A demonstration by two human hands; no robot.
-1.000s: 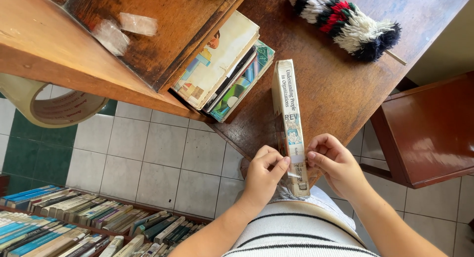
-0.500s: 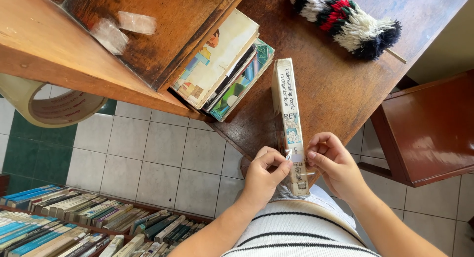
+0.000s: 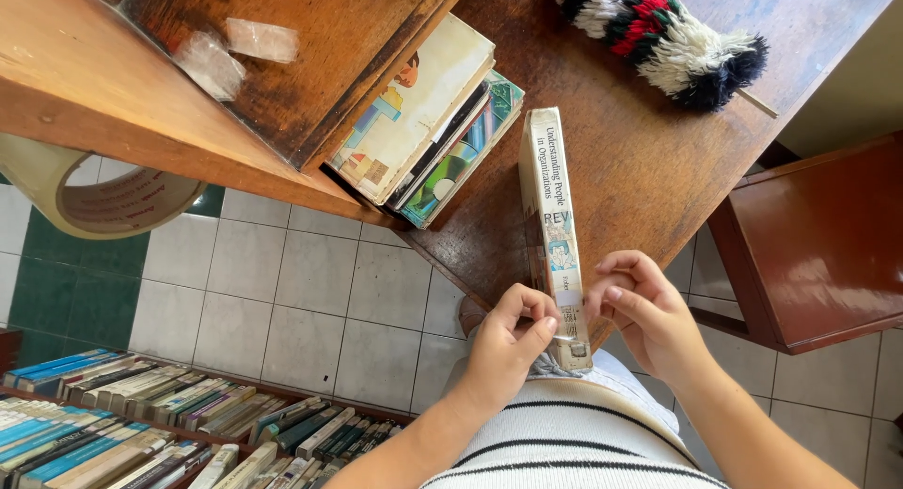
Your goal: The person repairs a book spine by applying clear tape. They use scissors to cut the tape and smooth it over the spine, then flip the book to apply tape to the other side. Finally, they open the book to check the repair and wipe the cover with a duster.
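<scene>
A thick book (image 3: 555,221) stands on edge at the rim of a dark wooden table (image 3: 640,150), its pale, worn spine facing up. My left hand (image 3: 508,348) pinches the near end of the spine from the left, thumb and forefinger on a small clear strip or label there. From the right, my right hand (image 3: 644,310) presses its fingertips against the same spot. Whether the strip is tape I cannot tell.
A short stack of flat books (image 3: 423,122) lies under a wooden shelf board (image 3: 113,85). A wide tape roll (image 3: 89,202) hangs at the left. A woolly duster (image 3: 658,38) lies on the table. A red-brown chair (image 3: 818,244) stands right. Rows of books (image 3: 141,423) lie below.
Both hands have stayed at the near end of the spine; the fingers have shifted slightly on the strip. The book has not moved.
</scene>
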